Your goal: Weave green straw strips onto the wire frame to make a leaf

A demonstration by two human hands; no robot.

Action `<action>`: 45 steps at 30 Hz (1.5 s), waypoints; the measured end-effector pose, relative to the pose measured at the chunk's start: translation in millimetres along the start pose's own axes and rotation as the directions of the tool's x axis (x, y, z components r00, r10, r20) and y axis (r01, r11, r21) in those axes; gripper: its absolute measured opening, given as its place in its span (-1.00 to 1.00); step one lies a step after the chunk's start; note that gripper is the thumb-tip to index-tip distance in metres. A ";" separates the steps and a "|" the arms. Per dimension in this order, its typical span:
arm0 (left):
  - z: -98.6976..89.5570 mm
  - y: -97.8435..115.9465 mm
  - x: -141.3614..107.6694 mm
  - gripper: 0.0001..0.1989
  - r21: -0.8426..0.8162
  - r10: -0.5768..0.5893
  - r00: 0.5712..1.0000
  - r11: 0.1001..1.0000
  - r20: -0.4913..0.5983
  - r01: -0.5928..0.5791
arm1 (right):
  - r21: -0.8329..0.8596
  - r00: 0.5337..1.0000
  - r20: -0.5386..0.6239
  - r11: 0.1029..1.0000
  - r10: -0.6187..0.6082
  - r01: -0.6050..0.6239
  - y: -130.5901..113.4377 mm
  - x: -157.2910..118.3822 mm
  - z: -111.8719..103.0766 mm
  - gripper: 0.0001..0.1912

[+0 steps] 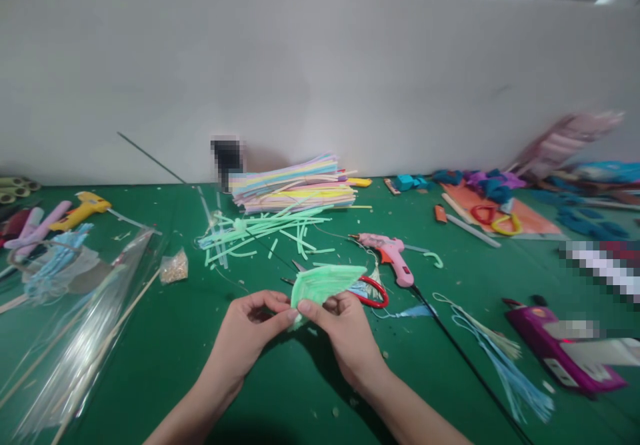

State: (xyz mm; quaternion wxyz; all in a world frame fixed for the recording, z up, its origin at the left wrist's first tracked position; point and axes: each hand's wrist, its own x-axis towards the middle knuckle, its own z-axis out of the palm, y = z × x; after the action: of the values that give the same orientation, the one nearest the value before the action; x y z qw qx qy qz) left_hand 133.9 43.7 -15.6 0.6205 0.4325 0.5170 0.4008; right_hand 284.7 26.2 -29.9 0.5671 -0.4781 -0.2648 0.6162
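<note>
A mint-green fan-shaped piece, apparently made of pipe cleaners laid side by side, is held up over the green table. My left hand pinches its lower left edge between thumb and fingers. From the other side, my right hand grips its lower part, thumb in front and fingers partly hidden behind. Partly covered by the piece lies a pair of scissors with red handles. Just beyond, a pink glue gun rests on its side. Loose mint-green pipe cleaners are scattered farther back.
Bundled pastel pipe cleaners lie against the white partition. At left are a yellow glue gun, clear plastic sleeves and a small bag of beads. Blue tassels and a purple device sit right, near the black cord.
</note>
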 end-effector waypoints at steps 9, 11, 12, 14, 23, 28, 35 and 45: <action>0.2 0.5 0.2 -0.82 -0.071 -0.108 0.993 0.991 0.054 0.112 | 0.057 1.000 0.007 0.998 0.030 -0.030 2.1 -1.5 1.6 -0.63; 1.1 0.6 0.0 -0.82 -0.086 -0.113 0.991 0.989 0.069 0.119 | 0.064 0.999 -0.001 0.997 0.037 -0.037 1.6 -2.1 2.1 -0.62; 1.5 0.6 0.0 -0.82 -0.087 -0.112 0.991 0.989 0.074 0.118 | 0.065 0.999 -0.012 0.997 0.038 -0.037 1.4 -2.3 2.3 -0.61; 2.0 0.7 0.3 -0.81 -0.086 -0.101 0.991 0.990 0.083 0.108 | 0.079 0.999 -0.037 0.996 0.038 -0.035 1.3 -2.5 2.5 -0.60; -6.1 -0.5 3.8 -0.82 0.106 0.012 0.988 0.994 0.156 -0.029 | 0.130 0.995 -0.089 0.991 0.049 -0.037 2.0 0.4 -0.6 -0.53; -6.5 -0.9 2.8 -0.83 0.141 0.017 0.983 0.989 0.180 -0.043 | 0.099 0.998 -0.045 0.995 0.033 -0.029 2.9 -0.9 2.4 -0.54; -7.3 2.9 4.5 -0.84 0.148 0.017 0.980 0.988 0.199 -0.047 | 0.060 1.000 -0.025 0.998 0.008 -0.007 0.1 -0.7 2.3 -0.60; -11.2 4.1 3.7 -0.77 0.045 -0.006 1.000 0.999 0.014 0.006 | 0.007 0.997 0.081 1.000 0.004 -0.004 -2.2 -5.2 5.0 -0.67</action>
State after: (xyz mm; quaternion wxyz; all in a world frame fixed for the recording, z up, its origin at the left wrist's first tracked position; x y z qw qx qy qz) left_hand 123.1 49.8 -13.8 0.6154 0.4476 0.5228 0.3841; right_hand 280.6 22.8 -24.5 0.5564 -0.4513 -0.2844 0.6371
